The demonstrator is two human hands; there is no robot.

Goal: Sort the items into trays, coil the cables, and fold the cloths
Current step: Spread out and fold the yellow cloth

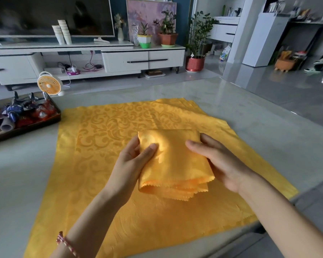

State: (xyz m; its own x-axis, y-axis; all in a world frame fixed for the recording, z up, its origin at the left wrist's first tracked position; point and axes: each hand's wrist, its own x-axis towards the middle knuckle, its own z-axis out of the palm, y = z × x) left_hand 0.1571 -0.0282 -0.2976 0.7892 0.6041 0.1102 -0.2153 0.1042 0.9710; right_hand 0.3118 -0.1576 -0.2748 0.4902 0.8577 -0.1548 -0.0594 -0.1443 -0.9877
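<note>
Now left hand (131, 162), right hand (220, 162) grip folded cloth (175, 159), zigzag edges nearest.

Bare forearms, one cord bracelet
Both the left hand (136, 159) and the right hand (218, 161) show on forearms uncovered up to the frame's edge. The left wrist wears a thin bracelet (66, 243) of red and pale strands twisted together like rope, with a small red tuft standing out at its upper end.
</note>
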